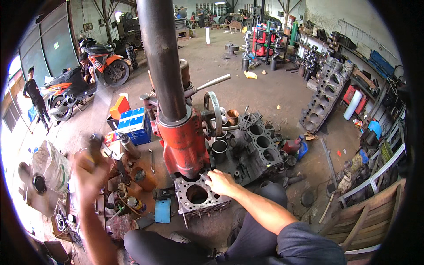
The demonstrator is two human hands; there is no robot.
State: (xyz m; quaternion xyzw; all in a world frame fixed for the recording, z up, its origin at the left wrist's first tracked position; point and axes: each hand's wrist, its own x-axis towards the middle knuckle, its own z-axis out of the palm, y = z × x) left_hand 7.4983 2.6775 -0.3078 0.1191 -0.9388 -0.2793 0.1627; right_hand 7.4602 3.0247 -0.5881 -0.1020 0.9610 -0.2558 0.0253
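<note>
While the right hand (221,182) rests with curled fingers on the top deck of a small engine block (197,196), it seems to pinch something small at the deck's far edge; I cannot tell what, or how tightly. The block sits on the floor directly under and just left of that hand, its open bore facing straight up, its long axis running left to right across the person's knees.

Out to the left and raised, the left hand (90,165) is blurred around a dark handle, apparently a hammer (95,145), fist closed on it.

Just beyond the right hand's fingertips, the red boring machine (183,141) stands on the block, its dark column (161,57) rising upright and out of view.

The risk, as I judge it: a blow from the raised tool could land on the fingers lying so near the machine's foot, or jar the block off alignment under the column. Loose cylinder sleeves (219,150) just beyond the grip could topple too. Farther right of the hand lies a larger multi-bore block (260,143).
</note>
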